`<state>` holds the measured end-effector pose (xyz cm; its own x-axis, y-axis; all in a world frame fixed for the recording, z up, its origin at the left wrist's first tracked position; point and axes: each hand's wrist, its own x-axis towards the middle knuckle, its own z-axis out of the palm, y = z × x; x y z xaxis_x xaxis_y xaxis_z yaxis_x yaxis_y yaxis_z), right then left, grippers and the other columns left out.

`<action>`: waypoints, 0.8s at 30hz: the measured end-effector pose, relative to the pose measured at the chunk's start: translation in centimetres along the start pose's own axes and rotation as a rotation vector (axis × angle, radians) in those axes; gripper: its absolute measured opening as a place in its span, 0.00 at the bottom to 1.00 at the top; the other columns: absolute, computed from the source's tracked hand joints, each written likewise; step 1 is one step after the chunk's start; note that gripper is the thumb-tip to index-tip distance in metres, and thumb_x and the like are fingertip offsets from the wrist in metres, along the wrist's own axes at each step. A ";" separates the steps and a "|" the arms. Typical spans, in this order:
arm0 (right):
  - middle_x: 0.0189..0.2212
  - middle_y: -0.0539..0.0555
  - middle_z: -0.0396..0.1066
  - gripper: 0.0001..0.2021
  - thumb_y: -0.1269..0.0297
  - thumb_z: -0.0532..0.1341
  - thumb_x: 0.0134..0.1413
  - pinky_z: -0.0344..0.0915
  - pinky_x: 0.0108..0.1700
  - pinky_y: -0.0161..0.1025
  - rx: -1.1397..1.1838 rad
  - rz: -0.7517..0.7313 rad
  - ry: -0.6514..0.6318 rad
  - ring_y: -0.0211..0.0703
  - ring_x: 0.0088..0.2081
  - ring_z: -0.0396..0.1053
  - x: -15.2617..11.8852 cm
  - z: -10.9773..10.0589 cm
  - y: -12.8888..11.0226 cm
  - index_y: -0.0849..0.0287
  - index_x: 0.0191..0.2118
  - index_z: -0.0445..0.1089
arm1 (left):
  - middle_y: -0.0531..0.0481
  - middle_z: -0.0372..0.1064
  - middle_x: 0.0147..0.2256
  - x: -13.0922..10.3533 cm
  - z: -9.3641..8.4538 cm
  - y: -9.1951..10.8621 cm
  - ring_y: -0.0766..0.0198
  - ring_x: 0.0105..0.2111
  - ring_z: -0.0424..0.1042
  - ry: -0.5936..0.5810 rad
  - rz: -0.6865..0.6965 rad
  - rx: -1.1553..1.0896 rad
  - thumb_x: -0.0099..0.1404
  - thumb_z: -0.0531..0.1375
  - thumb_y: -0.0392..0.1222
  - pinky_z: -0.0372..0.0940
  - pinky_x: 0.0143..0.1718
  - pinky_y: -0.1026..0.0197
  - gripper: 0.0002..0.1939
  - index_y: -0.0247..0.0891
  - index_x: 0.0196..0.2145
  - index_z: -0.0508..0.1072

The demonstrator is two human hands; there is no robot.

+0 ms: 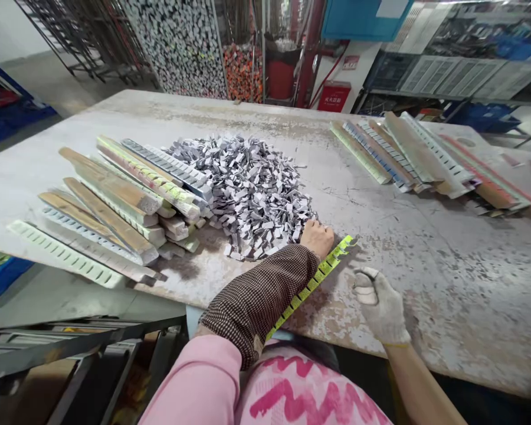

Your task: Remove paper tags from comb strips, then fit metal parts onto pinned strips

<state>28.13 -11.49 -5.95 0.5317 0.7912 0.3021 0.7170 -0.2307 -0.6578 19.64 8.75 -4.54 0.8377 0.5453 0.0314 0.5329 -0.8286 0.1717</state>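
My left hand [317, 238], bare below a checked sleeve, is at the right edge of a heap of small grey-white flat pieces [256, 189]. Its fingers are curled closed, and whatever they grip is hidden. A yellow-green slotted strip [312, 286] slants from beside my left wrist down along the forearm to the table's front edge. My right hand [378, 301] wears a white knit glove and hovers near the strip's far end, apart from it. The gloved fingers are curled in toward the thumb; I cannot make out anything between them.
Several slotted bars [110, 206], some wood-backed, lie stacked on the left of the worn table [425, 260]. More such bars [429, 156] lie at the back right. Behind the table are a red box [334, 96] and shelving. A dark metal frame [92, 360] stands at the lower left.
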 end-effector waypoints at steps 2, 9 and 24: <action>0.34 0.57 0.79 0.21 0.45 0.56 0.66 0.72 0.40 0.42 0.007 0.054 0.010 0.48 0.32 0.76 -1.0 0.1 0.4 0.58 0.48 0.73 | 0.35 0.76 0.42 -0.2 0.2 -0.1 0.49 0.47 0.72 0.027 -0.005 -0.040 0.73 0.51 0.32 0.57 0.51 0.46 0.12 0.30 0.46 0.73; 0.32 0.56 0.77 0.22 0.43 0.59 0.62 0.71 0.37 0.42 0.197 0.190 -0.088 0.47 0.32 0.72 -0.1 0.9 -1.9 0.57 0.45 0.74 | 0.51 0.72 0.36 -6.6 -0.9 -2.6 0.63 0.36 0.71 0.045 -0.162 -0.924 0.68 0.59 0.36 0.64 0.42 0.59 0.16 0.37 0.53 0.69; 0.22 0.48 0.67 0.19 0.44 0.61 0.61 0.62 0.22 0.34 0.684 0.461 -0.375 0.37 0.21 0.62 -0.9 1.6 -7.8 0.56 0.31 0.67 | 0.57 0.53 0.22 -15.5 -4.1 -0.4 0.69 0.25 0.54 -0.092 -0.004 -1.163 0.72 0.54 0.56 0.51 0.29 0.64 0.25 0.37 0.23 0.61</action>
<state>21.33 -9.54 -2.22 0.4323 0.8637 -0.2591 -0.0190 -0.2785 -0.9602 5.97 1.15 -1.08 0.8671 0.4969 -0.0342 0.1443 -0.1849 0.9721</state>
